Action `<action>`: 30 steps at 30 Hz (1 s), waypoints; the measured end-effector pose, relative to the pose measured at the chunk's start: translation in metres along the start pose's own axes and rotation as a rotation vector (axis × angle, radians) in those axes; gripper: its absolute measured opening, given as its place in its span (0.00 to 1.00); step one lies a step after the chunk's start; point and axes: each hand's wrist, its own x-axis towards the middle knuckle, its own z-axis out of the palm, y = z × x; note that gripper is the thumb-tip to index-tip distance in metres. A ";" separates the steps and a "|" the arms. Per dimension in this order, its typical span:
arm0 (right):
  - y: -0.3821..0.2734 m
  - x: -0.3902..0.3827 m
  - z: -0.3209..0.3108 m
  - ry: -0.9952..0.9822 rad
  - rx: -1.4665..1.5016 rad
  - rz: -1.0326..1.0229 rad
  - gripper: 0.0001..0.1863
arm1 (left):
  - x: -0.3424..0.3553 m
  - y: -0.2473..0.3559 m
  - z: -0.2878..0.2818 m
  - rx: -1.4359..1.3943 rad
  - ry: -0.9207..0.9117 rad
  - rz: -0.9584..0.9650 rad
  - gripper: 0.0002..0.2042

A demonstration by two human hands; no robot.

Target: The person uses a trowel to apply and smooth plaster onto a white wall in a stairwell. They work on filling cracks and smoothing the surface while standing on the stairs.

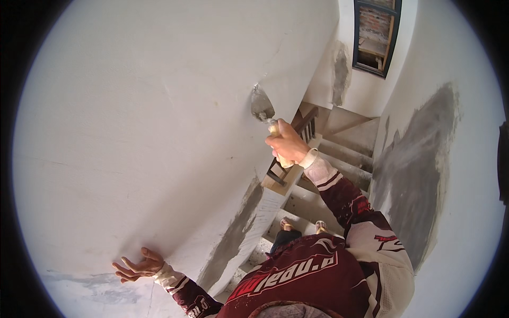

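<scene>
A broad white wall (132,116) fills the left; stairs (347,155) lie right. The left hand (140,266), spread and empty, is near left, well apart from the trowel (261,103). The right hand (289,142) grasps that trowel, its long axis pointing far and slightly left from the fist; whether its tip touches the wall is hard to tell.

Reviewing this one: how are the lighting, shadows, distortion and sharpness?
Head view: light is soft, with a diffuse shadow on the left wall near the left hand; head view: fisheye distortion bows the right wall, and the picture's corners are black; head view: the trowel and right hand look reasonably sharp, without strong glare.
</scene>
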 end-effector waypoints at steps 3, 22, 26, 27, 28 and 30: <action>-0.006 -0.006 0.002 -0.016 0.074 0.006 0.15 | -0.001 -0.002 0.002 0.003 0.005 0.011 0.31; -0.030 -0.021 0.017 -0.054 0.117 0.041 0.16 | -0.006 -0.001 0.003 -0.004 0.025 -0.006 0.32; -0.035 -0.023 0.018 -0.069 0.128 0.046 0.17 | -0.011 -0.005 0.006 -0.019 0.030 -0.016 0.32; -0.036 -0.023 0.018 -0.071 0.140 0.054 0.17 | -0.010 -0.005 0.006 -0.023 0.032 -0.014 0.32; -0.037 -0.023 0.018 -0.074 0.152 0.062 0.17 | -0.011 -0.006 0.005 -0.021 0.031 -0.016 0.32; -0.039 -0.024 0.019 -0.068 0.164 0.068 0.17 | -0.012 -0.004 0.006 -0.024 0.030 -0.021 0.32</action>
